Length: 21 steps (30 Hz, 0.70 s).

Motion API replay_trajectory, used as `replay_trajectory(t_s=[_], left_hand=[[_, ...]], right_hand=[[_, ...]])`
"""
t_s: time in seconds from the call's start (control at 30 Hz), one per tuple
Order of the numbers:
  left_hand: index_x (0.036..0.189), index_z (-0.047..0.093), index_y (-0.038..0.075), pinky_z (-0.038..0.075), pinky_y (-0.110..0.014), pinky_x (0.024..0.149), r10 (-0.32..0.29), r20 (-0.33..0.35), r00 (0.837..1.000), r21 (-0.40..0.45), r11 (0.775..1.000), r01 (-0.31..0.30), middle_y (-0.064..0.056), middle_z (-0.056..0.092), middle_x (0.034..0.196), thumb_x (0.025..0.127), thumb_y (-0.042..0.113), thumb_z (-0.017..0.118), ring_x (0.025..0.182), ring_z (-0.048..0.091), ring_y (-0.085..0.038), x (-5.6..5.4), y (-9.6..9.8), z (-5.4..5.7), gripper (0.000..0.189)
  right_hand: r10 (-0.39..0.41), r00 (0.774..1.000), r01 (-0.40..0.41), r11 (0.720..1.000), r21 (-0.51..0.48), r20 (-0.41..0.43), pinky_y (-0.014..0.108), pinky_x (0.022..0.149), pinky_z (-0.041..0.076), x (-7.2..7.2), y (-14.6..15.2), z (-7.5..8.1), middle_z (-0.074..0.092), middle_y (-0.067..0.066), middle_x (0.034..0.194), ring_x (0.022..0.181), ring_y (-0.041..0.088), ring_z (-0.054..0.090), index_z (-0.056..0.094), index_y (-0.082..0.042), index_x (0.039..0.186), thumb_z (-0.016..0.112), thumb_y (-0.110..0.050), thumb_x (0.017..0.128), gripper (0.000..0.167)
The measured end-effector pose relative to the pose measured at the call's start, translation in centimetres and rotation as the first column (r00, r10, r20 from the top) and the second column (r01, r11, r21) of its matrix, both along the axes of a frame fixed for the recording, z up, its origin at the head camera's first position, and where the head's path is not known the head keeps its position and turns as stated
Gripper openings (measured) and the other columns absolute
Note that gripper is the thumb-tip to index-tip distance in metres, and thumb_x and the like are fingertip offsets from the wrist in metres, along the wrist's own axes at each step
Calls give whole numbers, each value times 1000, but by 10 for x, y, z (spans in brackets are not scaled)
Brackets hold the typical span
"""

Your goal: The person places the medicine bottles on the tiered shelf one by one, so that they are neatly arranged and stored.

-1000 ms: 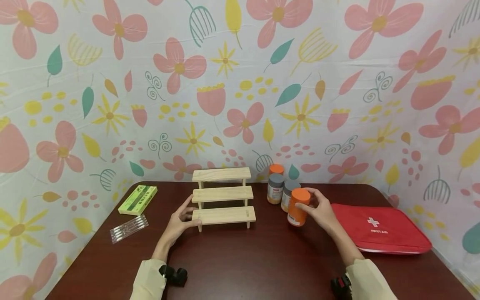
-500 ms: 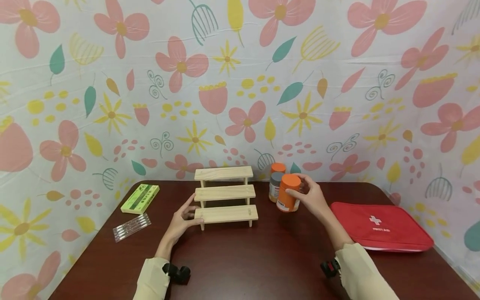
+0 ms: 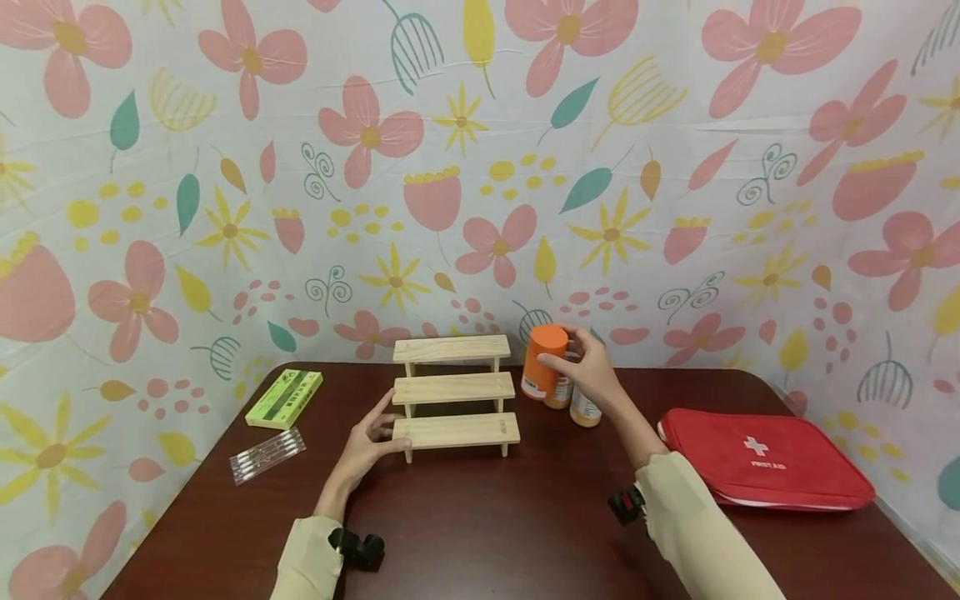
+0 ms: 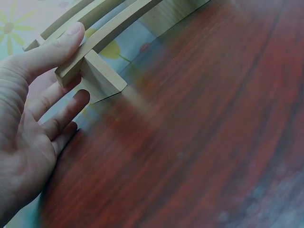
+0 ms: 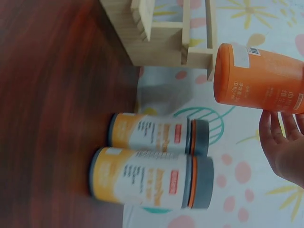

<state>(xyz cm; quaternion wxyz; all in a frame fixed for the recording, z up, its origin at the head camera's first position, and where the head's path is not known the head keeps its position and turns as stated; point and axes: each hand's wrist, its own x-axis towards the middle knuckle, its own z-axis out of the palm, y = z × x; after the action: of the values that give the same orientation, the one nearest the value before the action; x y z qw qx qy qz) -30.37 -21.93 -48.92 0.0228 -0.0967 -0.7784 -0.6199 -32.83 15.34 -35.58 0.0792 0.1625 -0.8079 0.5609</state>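
Note:
My right hand (image 3: 588, 367) grips an orange bottle (image 3: 542, 367) by its side, held up off the table just right of a three-step wooden display stand (image 3: 453, 389). In the right wrist view that bottle (image 5: 259, 78) hangs above two grey-lidded bottles (image 5: 154, 180) standing on the table. From the head, these two bottles (image 3: 586, 408) are partly covered by the held bottle and the hand. At the stand's left end, my left hand (image 3: 360, 454) holds the lowest step, its thumb on top and fingers beneath, as the left wrist view shows at the step's end (image 4: 71, 66).
A red first aid pouch (image 3: 765, 458) lies at the table's right. On the left are a yellow-green box (image 3: 283, 398) and a clear pack of swabs (image 3: 267, 456). A flowered cloth (image 3: 480, 167) hangs behind the dark table (image 3: 480, 533).
My right hand has carried the orange bottle left and upward, closer to the stand. A second orange lid at the back is now out of sight. The left hand keeps its hold.

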Motion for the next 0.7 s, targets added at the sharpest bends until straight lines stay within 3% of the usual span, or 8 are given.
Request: replay_trajectory(t_s=[0.13, 0.4, 0.57, 0.7], left_hand=[[156, 28, 25, 49, -28, 84, 13, -23, 1000, -2, 1000, -13, -24, 59, 130, 82, 9, 77, 99, 63, -15, 1, -2, 1, 90], [156, 28, 24, 50, -26, 83, 31, -38, 999, -13, 999, -32, -21, 61, 127, 82, 9, 77, 96, 62, -9, 0, -5, -2, 89], [155, 29, 28, 49, -29, 86, 21, -4, 1000, -10, 1000, -21, -19, 61, 129, 82, 10, 78, 100, 63, -13, 0, -3, -4, 90], [155, 28, 29, 49, -33, 89, 4, -13, 1000, -18, 1000, -4, -20, 60, 130, 83, 12, 77, 105, 62, -19, -1, -2, -2, 89]], right_hand=[[9, 1000, -8, 1000, -20, 2, 51, 98, 49, -8, -16, 9, 52, 20, 137, 123, 38, 53, 40, -10, 145, 70, -25, 90, 64], [16, 998, -21, 996, -85, -63, 46, 94, 52, -23, -59, 19, 55, 21, 132, 116, 36, 57, 45, -6, 142, 71, -17, 90, 59], [59, 992, -69, 993, -96, -109, 51, 101, 46, -30, -83, 20, 53, 23, 135, 119, 39, 55, 44, -2, 142, 73, -13, 88, 62], [53, 993, -63, 993, -96, -110, 48, 100, 47, -34, -98, 25, 55, 20, 134, 118, 36, 56, 46, -6, 142, 73, -15, 88, 61]])
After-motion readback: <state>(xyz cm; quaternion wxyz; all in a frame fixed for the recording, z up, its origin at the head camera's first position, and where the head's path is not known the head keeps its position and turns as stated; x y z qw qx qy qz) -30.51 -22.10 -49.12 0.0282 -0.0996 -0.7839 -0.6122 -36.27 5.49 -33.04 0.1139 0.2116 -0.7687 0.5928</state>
